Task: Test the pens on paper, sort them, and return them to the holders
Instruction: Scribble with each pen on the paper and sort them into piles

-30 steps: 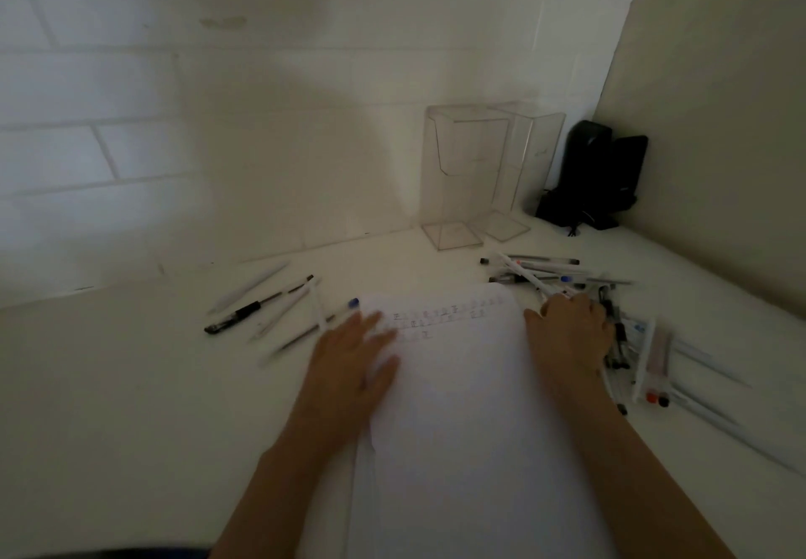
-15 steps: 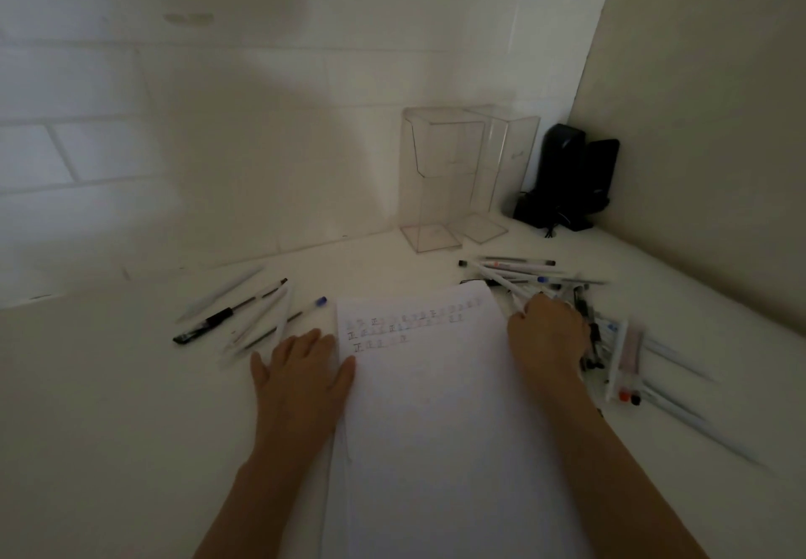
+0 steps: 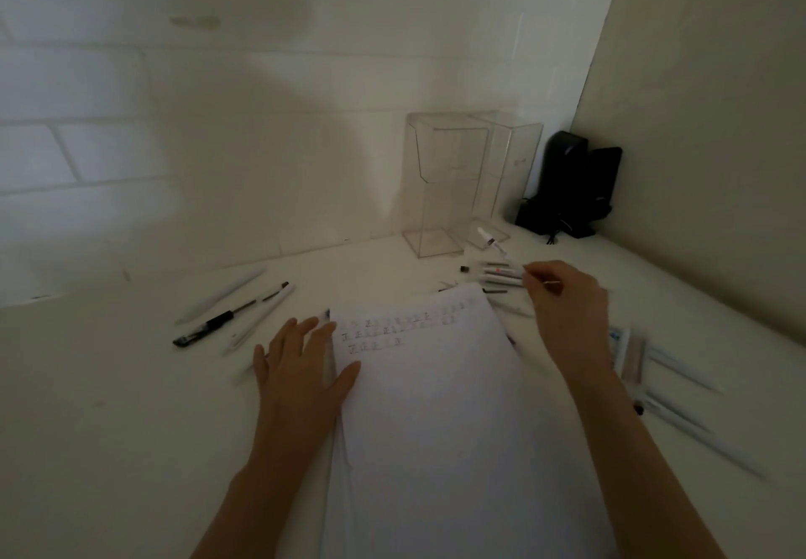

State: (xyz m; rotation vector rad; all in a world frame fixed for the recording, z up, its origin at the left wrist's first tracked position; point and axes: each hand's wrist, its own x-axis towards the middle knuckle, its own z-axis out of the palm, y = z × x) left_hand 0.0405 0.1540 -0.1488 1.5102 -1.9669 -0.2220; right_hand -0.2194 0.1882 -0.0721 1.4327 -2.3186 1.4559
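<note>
Two walls close off the corner: a pale tiled wall (image 3: 218, 122) at the back and a plain beige panel (image 3: 706, 144) on the right. Below them a white table (image 3: 109, 427) fills the lower part of the view. A black device (image 3: 571, 183) stands deep in the corner with a cord at its foot.

A white sheet of paper (image 3: 436, 427) lies in the middle of the table, with three short rows of small test marks (image 3: 392, 327) near its far edge. Behind it stand two tall clear holders, the left holder (image 3: 440, 192) just beside the right holder (image 3: 514, 157). A short white pen (image 3: 489, 239) lies at the foot of the right one.

The left hand (image 3: 301, 366) lies flat with its fingers spread across the paper's left edge, covering most of a blue-tipped pen (image 3: 327, 314). The right hand (image 3: 567, 309) hangs over the right pile of pens (image 3: 501, 277) with its fingers curled. Blur hides whether they pinch a pen. The hand and forearm screen part of that pile, and more blurred pens (image 3: 671, 388) lie to the right of the wrist.

Left of the paper lie a black pen (image 3: 209, 325) and several white pens (image 3: 222, 296), roughly parallel.
</note>
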